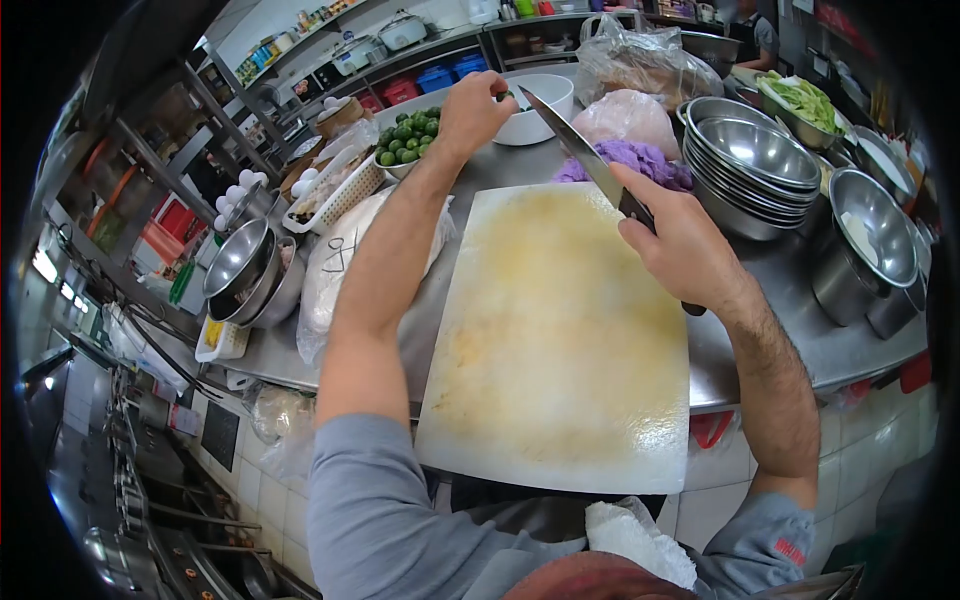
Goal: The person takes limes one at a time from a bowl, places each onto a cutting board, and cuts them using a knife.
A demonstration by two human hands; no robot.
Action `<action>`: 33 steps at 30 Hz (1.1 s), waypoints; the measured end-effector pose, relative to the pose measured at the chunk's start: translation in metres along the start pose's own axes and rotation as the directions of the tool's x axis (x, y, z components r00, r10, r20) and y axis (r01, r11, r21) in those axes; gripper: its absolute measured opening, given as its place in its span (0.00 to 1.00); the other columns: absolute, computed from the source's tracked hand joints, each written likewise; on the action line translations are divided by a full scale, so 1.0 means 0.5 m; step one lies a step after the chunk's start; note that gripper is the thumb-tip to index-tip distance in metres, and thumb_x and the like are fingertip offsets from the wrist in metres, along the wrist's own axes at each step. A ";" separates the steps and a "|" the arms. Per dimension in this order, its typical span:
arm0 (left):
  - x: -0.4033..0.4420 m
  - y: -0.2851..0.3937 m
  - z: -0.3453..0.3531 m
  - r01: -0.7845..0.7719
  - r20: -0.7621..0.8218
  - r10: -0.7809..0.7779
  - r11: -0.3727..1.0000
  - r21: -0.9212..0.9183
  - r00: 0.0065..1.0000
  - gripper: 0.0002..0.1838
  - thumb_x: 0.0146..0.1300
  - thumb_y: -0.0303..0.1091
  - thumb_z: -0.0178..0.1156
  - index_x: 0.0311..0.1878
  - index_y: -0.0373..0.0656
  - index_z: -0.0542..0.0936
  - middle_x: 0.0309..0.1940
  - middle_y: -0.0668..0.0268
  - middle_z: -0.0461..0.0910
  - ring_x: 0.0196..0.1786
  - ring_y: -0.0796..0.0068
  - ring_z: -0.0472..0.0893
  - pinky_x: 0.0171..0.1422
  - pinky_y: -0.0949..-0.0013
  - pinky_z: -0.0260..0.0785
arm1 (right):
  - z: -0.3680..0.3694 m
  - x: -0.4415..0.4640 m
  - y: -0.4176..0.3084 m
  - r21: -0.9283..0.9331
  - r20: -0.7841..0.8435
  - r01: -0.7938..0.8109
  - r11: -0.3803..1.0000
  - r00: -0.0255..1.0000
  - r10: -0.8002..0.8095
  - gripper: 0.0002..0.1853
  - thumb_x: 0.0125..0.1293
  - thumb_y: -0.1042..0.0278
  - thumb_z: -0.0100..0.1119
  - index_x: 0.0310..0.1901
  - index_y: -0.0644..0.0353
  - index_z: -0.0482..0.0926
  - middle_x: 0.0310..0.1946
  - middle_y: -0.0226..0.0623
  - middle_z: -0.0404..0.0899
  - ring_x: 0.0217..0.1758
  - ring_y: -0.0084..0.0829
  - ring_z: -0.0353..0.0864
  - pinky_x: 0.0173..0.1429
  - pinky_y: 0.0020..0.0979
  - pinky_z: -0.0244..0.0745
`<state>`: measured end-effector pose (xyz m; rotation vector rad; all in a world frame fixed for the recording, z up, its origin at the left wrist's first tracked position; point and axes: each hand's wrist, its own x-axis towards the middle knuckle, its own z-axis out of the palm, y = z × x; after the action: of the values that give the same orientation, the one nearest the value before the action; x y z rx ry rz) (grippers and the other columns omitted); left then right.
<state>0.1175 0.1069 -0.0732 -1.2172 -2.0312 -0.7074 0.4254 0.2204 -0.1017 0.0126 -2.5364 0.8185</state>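
My right hand (680, 235) is wrapped round the dark handle of a large knife (590, 157), whose blade points up and to the left above the far edge of a stained white cutting board (560, 340). Over the near rim of a white bowl (545, 100), my left hand (480, 108) has its fingers curled together. Something small and green shows at its fingertips, too small to name surely. Just left of that hand is a container of green limes (408, 137). A purple cloth (630, 163) lies behind the knife.
Stacked metal bowls (750, 165) stand at the right, with more metal bowls (865, 225) beyond. A filled plastic bag (335, 255), a white basket (340, 190) and metal bowls (245, 270) are at the left. A person (755, 40) stands at the far right.
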 end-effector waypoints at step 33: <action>-0.261 0.135 -0.209 0.094 0.300 -0.017 0.965 -0.243 0.954 0.13 0.53 0.33 0.69 0.40 0.39 0.81 0.33 0.64 0.82 0.33 0.75 0.79 0.41 0.71 0.73 | -0.009 -0.017 -0.043 0.024 0.250 -0.046 0.999 0.967 0.039 0.29 0.63 0.71 0.55 0.67 0.61 0.66 0.52 0.55 0.79 0.57 0.49 0.79 0.61 0.41 0.72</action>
<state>0.2512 -0.0117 -0.0984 -1.4926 -2.2787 -0.8804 0.4382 0.2039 -0.0905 0.0759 -2.7676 0.9232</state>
